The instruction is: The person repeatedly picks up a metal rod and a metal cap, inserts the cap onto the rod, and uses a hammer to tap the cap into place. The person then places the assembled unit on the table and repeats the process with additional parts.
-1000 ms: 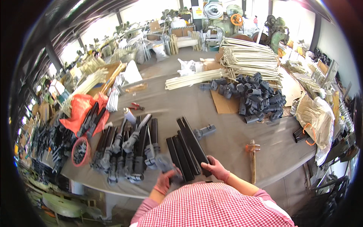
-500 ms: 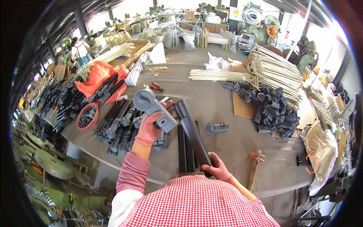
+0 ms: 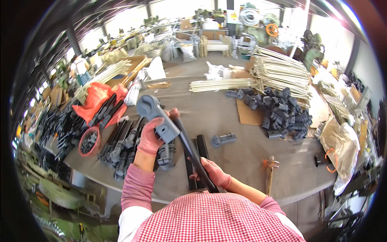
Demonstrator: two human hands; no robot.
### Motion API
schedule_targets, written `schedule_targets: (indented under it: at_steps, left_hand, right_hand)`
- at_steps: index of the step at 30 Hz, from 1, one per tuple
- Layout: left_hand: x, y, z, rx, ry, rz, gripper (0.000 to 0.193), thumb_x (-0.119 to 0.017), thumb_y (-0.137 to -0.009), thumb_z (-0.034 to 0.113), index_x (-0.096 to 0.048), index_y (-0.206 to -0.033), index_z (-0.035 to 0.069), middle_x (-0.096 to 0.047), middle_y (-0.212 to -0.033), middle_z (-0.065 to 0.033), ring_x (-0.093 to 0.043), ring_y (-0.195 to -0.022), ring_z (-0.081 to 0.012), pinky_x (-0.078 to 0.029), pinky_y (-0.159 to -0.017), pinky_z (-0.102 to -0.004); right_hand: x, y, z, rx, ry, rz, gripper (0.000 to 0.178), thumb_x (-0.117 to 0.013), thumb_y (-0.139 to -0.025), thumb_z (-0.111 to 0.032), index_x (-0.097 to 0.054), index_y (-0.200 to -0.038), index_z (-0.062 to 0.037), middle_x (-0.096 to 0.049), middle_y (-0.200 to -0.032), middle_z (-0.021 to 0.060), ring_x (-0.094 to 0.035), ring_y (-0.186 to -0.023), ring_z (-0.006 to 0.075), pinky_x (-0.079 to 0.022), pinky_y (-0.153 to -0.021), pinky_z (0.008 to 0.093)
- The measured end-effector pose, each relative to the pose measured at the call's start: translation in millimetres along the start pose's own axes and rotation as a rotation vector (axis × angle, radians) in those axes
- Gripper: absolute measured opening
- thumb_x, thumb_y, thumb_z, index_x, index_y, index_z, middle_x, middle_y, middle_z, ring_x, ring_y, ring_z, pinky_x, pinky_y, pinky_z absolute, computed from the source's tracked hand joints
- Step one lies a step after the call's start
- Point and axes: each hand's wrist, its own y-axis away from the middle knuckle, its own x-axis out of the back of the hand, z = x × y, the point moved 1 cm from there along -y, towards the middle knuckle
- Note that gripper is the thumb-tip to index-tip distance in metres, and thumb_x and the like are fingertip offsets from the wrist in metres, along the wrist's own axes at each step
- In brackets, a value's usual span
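My left hand [image 3: 150,138] is closed round a grey plastic joint fitting [image 3: 167,130] with a round cup-shaped end, held above the table. My right hand [image 3: 214,172] grips the lower part of a black tube [image 3: 191,150], which slants up to the fitting. The tube's upper end lies against the fitting's right side, by my left fingertips; whether it is inside any opening I cannot tell. Beneath the held tube, more black tubes [image 3: 202,148] lie on the table. Another grey fitting [image 3: 223,139] rests just right of them.
Black tubes with grey fittings [image 3: 128,141] lie in a bunch at left, beside a pink basket [image 3: 89,150] of small parts. A hammer [image 3: 270,171] lies at right, below a heap of grey fittings [image 3: 284,115]. Pale rods [image 3: 221,84] and an orange bag [image 3: 93,105] lie farther back.
The black tube has come up against the fitting in my left hand, closing the gap between them. My right hand has shifted up and left with the tube. The whole view has swung slightly.
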Motion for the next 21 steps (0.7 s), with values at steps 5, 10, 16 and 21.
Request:
schedule_targets:
  at_steps: [5, 10, 16, 21]
  left_hand:
    - [10.3, -5.0, 14.0, -0.156, 0.163, 0.059, 0.031, -0.068, -0.086, 0.007, -0.058, -0.114, 0.013, -0.061, -0.106, -0.0056, -0.061, -0.111, -0.0282, -0.047, -0.103, -0.0619]
    - [11.0, -9.5, 18.2, -0.177, 0.136, 0.113, 0.030, -0.067, -0.085, 0.006, -0.058, -0.114, 0.012, -0.061, -0.106, -0.0063, -0.061, -0.108, -0.0269, -0.048, -0.103, -0.0615]
    - [1.8, -11.5, 10.5, -0.141, 0.137, 0.031, 0.032, -0.065, -0.088, 0.008, -0.057, -0.119, 0.009, -0.060, -0.106, -0.0067, -0.060, -0.109, -0.0262, -0.046, -0.105, -0.0608]
    - [-5.4, -21.7, 30.5, 0.114, -0.147, -0.075, 0.036, -0.067, -0.089, 0.012, -0.056, -0.123, 0.007, -0.063, -0.104, -0.0106, -0.065, -0.103, -0.0287, -0.052, -0.099, -0.0582]
  right_hand:
    - [-15.7, 8.5, -4.3, 0.185, 0.182, 0.253, 0.042, -0.078, -0.090, -0.021, -0.046, -0.109, -0.0033, -0.058, -0.093, 0.0039, -0.062, -0.073, 0.0105, -0.057, -0.063, 0.0300]
    - [-27.2, 11.2, -13.8, 0.211, 0.305, 0.337, 0.039, -0.078, -0.088, -0.013, -0.043, -0.103, -0.0043, -0.059, -0.092, 0.0048, -0.060, -0.070, 0.0093, -0.053, -0.060, 0.0254]
    - [-33.7, 5.6, -6.9, 0.157, 0.493, 0.273, 0.064, -0.081, -0.086, -0.024, -0.042, -0.128, 0.0038, -0.060, -0.088, 0.0049, -0.054, -0.076, 0.0094, -0.050, -0.065, 0.0266]
    - [-37.7, 7.3, -11.8, 0.102, 0.737, 0.233, 0.049, -0.080, -0.084, -0.027, -0.047, -0.110, -0.0020, -0.061, -0.083, 0.0101, -0.055, -0.073, 0.0134, -0.050, -0.066, 0.0328]
